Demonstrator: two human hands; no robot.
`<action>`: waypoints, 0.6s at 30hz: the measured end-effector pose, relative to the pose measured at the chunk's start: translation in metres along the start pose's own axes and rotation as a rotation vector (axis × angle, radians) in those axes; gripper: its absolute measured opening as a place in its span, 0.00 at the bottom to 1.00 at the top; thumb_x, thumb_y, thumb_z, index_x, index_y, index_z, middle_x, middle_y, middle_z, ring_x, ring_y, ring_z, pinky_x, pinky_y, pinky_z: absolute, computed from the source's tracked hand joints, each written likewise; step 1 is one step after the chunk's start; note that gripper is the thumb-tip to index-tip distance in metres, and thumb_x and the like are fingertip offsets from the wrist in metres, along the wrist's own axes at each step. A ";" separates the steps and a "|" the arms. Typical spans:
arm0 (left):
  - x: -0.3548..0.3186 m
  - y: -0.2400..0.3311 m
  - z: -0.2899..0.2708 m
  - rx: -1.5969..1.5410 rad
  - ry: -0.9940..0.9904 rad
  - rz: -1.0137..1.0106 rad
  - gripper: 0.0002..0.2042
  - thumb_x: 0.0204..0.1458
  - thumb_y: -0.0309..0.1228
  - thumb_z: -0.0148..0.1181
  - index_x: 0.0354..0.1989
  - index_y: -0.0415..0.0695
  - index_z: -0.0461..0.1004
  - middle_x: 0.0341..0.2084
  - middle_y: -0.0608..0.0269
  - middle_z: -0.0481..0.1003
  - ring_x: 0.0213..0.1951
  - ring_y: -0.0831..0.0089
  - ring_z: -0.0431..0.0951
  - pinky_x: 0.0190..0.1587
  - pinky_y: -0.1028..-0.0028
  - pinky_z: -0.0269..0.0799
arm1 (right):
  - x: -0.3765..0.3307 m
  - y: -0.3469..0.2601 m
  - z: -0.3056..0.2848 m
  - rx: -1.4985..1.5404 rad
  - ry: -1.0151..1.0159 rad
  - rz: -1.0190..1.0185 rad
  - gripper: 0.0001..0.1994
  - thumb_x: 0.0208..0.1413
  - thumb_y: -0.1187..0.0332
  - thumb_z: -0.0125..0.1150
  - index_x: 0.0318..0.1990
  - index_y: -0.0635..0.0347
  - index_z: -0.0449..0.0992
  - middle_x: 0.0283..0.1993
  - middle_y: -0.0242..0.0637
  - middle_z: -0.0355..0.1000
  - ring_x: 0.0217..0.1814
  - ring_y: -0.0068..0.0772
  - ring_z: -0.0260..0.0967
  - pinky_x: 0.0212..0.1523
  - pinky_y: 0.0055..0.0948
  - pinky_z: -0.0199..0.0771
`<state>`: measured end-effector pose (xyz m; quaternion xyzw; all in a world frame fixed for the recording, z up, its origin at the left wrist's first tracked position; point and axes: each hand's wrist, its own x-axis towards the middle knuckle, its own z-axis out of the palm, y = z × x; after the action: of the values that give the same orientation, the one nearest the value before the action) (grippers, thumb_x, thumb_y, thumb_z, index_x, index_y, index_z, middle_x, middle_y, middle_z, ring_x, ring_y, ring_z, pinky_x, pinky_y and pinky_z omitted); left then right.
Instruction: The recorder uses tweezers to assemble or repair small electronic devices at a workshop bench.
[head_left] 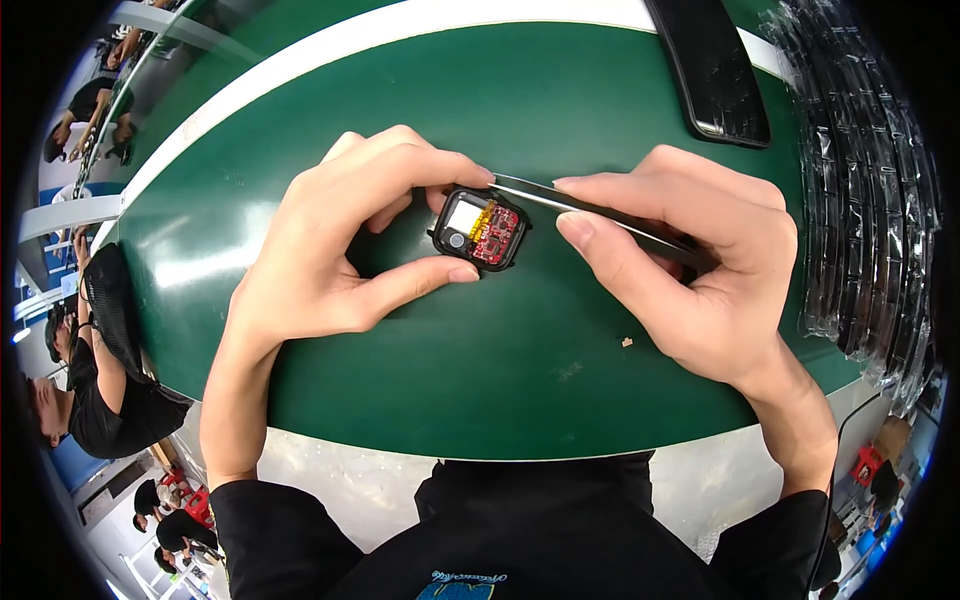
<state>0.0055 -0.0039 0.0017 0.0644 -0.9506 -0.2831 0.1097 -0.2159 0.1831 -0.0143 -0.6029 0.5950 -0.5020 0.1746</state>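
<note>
Hold this likely light watch case (480, 231) by near and far rims, as gripped in left hand (328, 225), sparing fragile-looking red circuitry (499, 236) from tweezers (530, 196) pinched in right hand (722, 250).

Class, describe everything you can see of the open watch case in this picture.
The watch case is a black rounded square, seemingly plastic, its open side facing up. Inside show a white block, a small grey disc, yellow tape and, at right, a red circuit board. It sits slightly turned above or on the green table. The left hand holds it, thumb along the lower edge; tweezers point near its upper edge.
</note>
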 end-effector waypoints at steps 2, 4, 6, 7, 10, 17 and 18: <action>0.001 0.000 0.004 -0.002 0.095 0.080 0.27 0.44 0.29 0.83 0.55 0.38 0.84 0.46 0.57 0.81 0.36 0.70 0.74 0.36 0.72 0.70 | 0.002 0.000 0.000 0.003 0.016 0.007 0.10 0.57 0.79 0.75 0.46 0.68 0.90 0.25 0.31 0.75 0.22 0.15 0.65 0.24 0.21 0.55; 0.002 0.000 0.007 0.014 0.103 0.110 0.26 0.45 0.29 0.83 0.54 0.38 0.84 0.47 0.56 0.81 0.38 0.70 0.76 0.37 0.71 0.72 | 0.002 0.002 -0.004 -0.011 0.026 0.019 0.11 0.58 0.79 0.75 0.48 0.68 0.89 0.25 0.31 0.76 0.23 0.15 0.63 0.25 0.21 0.53; 0.001 0.007 0.005 -0.008 0.092 0.062 0.22 0.46 0.28 0.82 0.52 0.37 0.86 0.51 0.51 0.83 0.41 0.66 0.81 0.38 0.69 0.76 | 0.002 0.003 -0.003 0.001 0.035 0.030 0.11 0.57 0.79 0.75 0.47 0.68 0.89 0.25 0.31 0.76 0.23 0.15 0.63 0.25 0.21 0.53; 0.001 0.004 0.004 -0.006 0.090 0.063 0.22 0.46 0.28 0.82 0.52 0.37 0.86 0.51 0.51 0.83 0.41 0.66 0.81 0.38 0.69 0.76 | 0.002 0.003 -0.003 0.018 0.040 0.043 0.10 0.57 0.79 0.75 0.47 0.68 0.89 0.25 0.31 0.76 0.23 0.15 0.63 0.25 0.21 0.53; 0.001 -0.003 0.005 0.075 0.128 0.254 0.17 0.45 0.25 0.81 0.46 0.37 0.87 0.52 0.45 0.86 0.35 0.62 0.81 0.36 0.69 0.75 | 0.002 0.000 -0.002 0.024 0.036 0.076 0.10 0.57 0.79 0.75 0.47 0.68 0.89 0.25 0.31 0.76 0.23 0.14 0.63 0.25 0.21 0.53; 0.001 -0.006 0.004 0.054 0.142 0.269 0.13 0.44 0.24 0.81 0.39 0.37 0.87 0.50 0.43 0.87 0.32 0.63 0.81 0.34 0.69 0.75 | 0.004 0.003 -0.003 -0.005 0.036 0.062 0.10 0.57 0.80 0.75 0.47 0.68 0.89 0.25 0.31 0.76 0.23 0.14 0.63 0.25 0.21 0.53; 0.002 -0.005 0.005 0.056 0.139 0.279 0.13 0.44 0.24 0.81 0.39 0.37 0.87 0.50 0.43 0.87 0.32 0.63 0.81 0.34 0.69 0.75 | 0.003 0.004 -0.004 -0.010 0.032 0.061 0.10 0.57 0.79 0.75 0.46 0.68 0.90 0.25 0.31 0.76 0.23 0.14 0.63 0.25 0.21 0.53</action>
<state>0.0030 -0.0063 -0.0050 -0.0457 -0.9480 -0.2335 0.2116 -0.2218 0.1807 -0.0142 -0.5771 0.6184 -0.5031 0.1773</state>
